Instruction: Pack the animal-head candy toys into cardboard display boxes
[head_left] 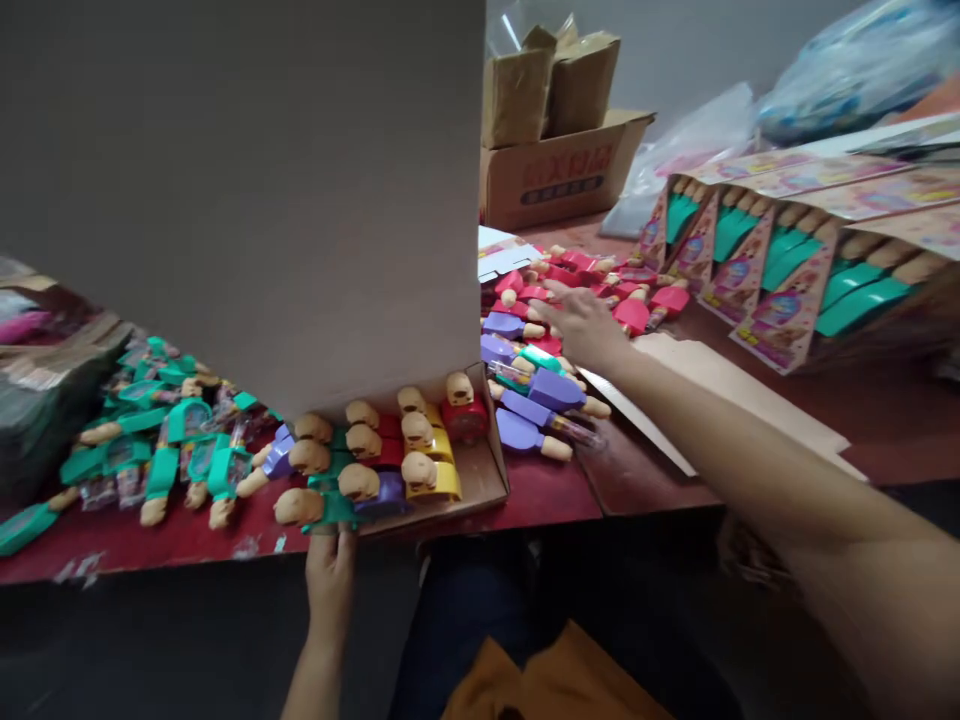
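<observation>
An open cardboard box point(480, 470) with a tall raised lid point(300, 200) stands at the table's front edge. Rows of toys with tan bear-like heads fill much of it, in green, red, purple and yellow. Below its front left corner is my left hand point(330, 565), close to a green toy point(330, 508); its fingertips are hidden. My right hand point(577, 320) reaches over the pile of red toys point(577, 268), fingers spread and slightly blurred. Purple toys point(555, 388) lie between that hand and the box.
Green toys point(161, 455) are heaped at the left. Filled display boxes point(795, 285) line the right side, beside flat cardboard sheets point(739, 395). A brown carton point(562, 170) stands at the back, near clear plastic bags point(690, 145).
</observation>
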